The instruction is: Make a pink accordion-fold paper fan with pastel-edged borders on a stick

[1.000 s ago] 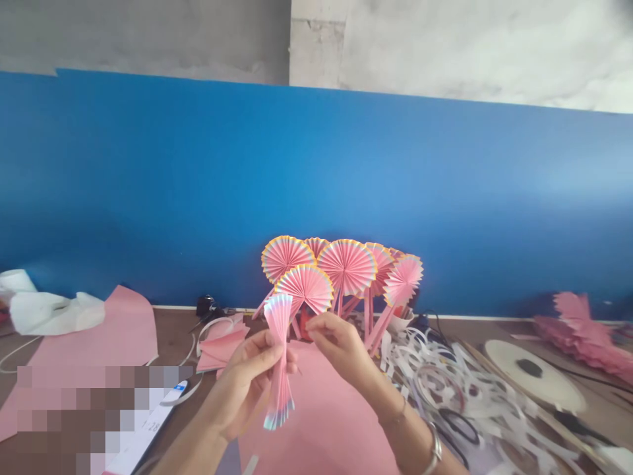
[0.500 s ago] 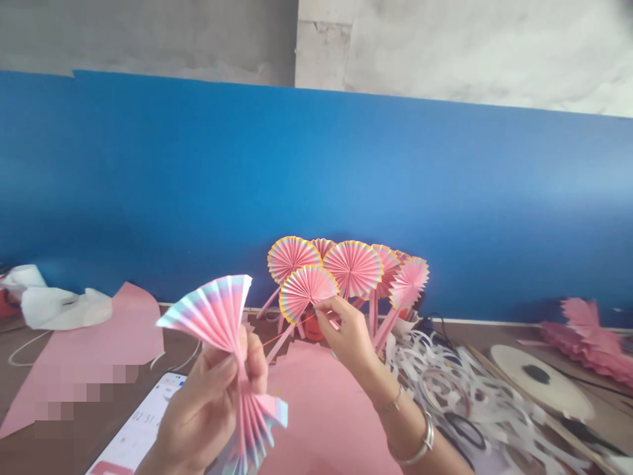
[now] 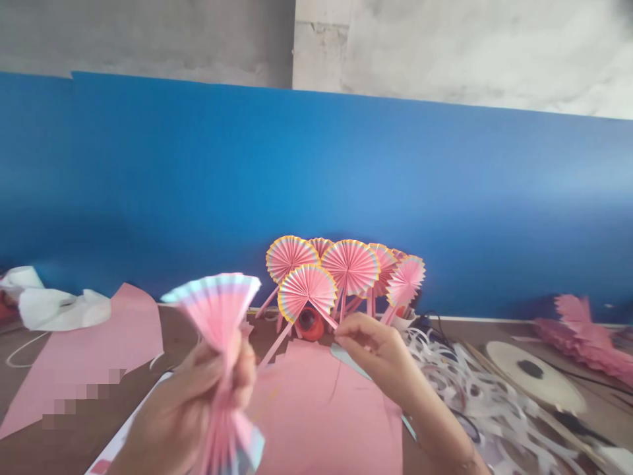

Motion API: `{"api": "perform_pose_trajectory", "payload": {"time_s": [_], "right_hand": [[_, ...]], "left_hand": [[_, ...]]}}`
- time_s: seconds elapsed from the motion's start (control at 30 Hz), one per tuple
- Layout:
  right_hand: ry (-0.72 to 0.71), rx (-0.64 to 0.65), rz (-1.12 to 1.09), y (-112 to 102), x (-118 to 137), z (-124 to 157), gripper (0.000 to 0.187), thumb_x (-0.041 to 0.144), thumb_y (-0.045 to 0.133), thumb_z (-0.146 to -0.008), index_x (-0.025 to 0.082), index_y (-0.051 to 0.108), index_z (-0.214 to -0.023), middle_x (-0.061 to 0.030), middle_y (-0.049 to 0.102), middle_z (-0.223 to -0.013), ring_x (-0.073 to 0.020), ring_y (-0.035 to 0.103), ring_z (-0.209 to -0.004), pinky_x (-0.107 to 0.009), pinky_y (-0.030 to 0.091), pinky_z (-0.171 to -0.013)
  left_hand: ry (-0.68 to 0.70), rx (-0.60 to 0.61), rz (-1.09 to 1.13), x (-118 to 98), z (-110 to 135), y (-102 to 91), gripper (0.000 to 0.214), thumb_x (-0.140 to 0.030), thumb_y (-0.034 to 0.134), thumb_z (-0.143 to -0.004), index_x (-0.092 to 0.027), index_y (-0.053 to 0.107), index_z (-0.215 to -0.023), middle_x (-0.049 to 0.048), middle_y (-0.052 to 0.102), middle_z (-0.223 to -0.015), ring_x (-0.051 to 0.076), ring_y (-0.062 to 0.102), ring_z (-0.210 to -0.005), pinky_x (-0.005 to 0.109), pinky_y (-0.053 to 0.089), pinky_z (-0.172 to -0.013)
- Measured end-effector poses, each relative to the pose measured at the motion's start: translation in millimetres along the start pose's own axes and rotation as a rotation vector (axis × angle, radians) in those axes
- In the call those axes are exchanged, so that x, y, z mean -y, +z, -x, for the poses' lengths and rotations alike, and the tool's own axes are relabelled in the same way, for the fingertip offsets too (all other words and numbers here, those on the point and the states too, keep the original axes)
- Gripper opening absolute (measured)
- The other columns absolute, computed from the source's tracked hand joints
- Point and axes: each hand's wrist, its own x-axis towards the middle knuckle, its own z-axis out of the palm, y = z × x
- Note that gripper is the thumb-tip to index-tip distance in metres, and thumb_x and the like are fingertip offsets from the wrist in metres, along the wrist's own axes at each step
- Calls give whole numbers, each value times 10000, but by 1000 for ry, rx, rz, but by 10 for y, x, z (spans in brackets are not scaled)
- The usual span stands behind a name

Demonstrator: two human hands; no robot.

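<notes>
In the head view, my left hand (image 3: pixel 182 402) is closed round the pinched middle of a pleated paper fan (image 3: pixel 217 303). The fan is pink with pale blue and lilac edges, spread above and below the fist, and slightly blurred. Farther right, my right hand (image 3: pixel 378 349) has its thumb and fingers pinched together. A thin thread (image 3: pixel 337 379) hangs below these fingertips, over a pink paper sheet (image 3: pixel 326 422). Behind the hands stand several finished pink pleated fans (image 3: pixel 307 290) on paper handles, most with yellow rims. An orange-red round object (image 3: pixel 311 324) sits under them.
White paper strips (image 3: pixel 459 369) lie heaped at the right, beside a cream round disc (image 3: pixel 534 376) with a dark centre. Pink pleated paper (image 3: pixel 583 336) is at the far right. At left are pink paper (image 3: pixel 133 323), white crumpled material (image 3: pixel 64 309) and a partly hidden phone (image 3: pixel 128 422). A blue panel (image 3: pixel 316 178) rises behind.
My right hand has moved right and slightly down, away from the fan. The thread that stretched between the hands now hangs under the right fingers. The left hand has tilted the fan and shifted slightly left.
</notes>
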Motion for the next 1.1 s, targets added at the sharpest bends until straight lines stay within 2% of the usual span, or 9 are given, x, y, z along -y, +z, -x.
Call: {"api": "perform_pose_trajectory", "payload": {"time_s": [0.13, 0.27, 0.33, 0.43, 0.57, 0.63, 0.77, 0.97, 1.1], "right_hand": [[139, 49, 228, -130, -249, 61, 218, 163, 465, -777, 189, 666, -856, -54, 687, -865, -182, 643, -796, -276, 496, -702], [168, 163, 600, -310, -335, 254, 373, 79, 454, -672, 192, 679, -948, -88, 675, -986, -243, 636, -888, -364, 485, -770], [135, 127, 665, -289, -271, 329, 372, 79, 469, -668, 198, 691, -941, -109, 662, -1056, -296, 598, -1016, -430, 458, -852], [91, -32, 375, -47, -134, 349, 408, 127, 435, -763, 208, 634, -1110, -109, 645, -1138, -259, 557, -1115, -425, 421, -951], [206, 232, -231, 321, -77, 273, 404, 184, 508, -775, 220, 581, -1171, -47, 696, -899, -196, 646, -865, -327, 512, -760], [294, 317, -326, 366, -103, 235, 305, 227, 552, -773, 193, 625, -1067, -7, 658, -729, -152, 611, -668, -265, 483, -615], [325, 246, -132, 241, -140, 200, 149, 249, 561, -767, 152, 651, -700, 10, 574, -614, -105, 472, -554, -225, 354, -517], [198, 150, 255, 145, -56, 243, 135, 168, 537, -747, 187, 643, -666, 38, 461, -553, -117, 432, -541, -235, 317, -516], [91, 155, 440, 163, 3, 314, 149, 140, 519, -764, 201, 618, -670, 26, 501, -585, -123, 484, -544, -237, 341, -528]], "left_hand": [[-122, 35, -19, 139, -250, 249, 130, -208, 785, -663, -157, 678, -714, 30, 686, -695, 117, 624, -614, 183, 489, -576], [-249, 78, -25, 318, -343, 275, 154, -204, 788, -657, -140, 667, -729, 50, 712, -726, 123, 635, -634, 192, 479, -597], [-288, 114, -37, 399, -356, 277, 170, -212, 793, -649, -133, 665, -727, 58, 715, -717, 132, 641, -635, 207, 483, -619], [-347, 156, -44, 482, -360, 299, 170, -216, 792, -650, -120, 660, -699, 66, 717, -713, 133, 646, -635, 215, 482, -647], [-387, 179, -23, 515, -366, 293, 162, -207, 779, -661, -111, 668, -729, 52, 707, -709, 107, 632, -609, 200, 467, -642], [-367, 191, -55, 516, -380, 264, 152, -215, 764, -675, -114, 660, -718, 47, 697, -694, 107, 625, -601, 206, 461, -646], [-337, 148, -205, 537, -430, 212, 180, -264, 762, -664, -141, 632, -679, 15, 647, -585, 141, 621, -580, 225, 438, -596], [-121, -9, -594, 612, -494, 206, 164, -276, 732, -652, -129, 712, -722, 19, 658, -635, 181, 623, -656, 266, 431, -653], [9, -61, -836, 641, -510, 200, 159, -248, 633, -709, -148, 734, -782, 30, 689, -702, 208, 613, -729, 270, 420, -648]]}}
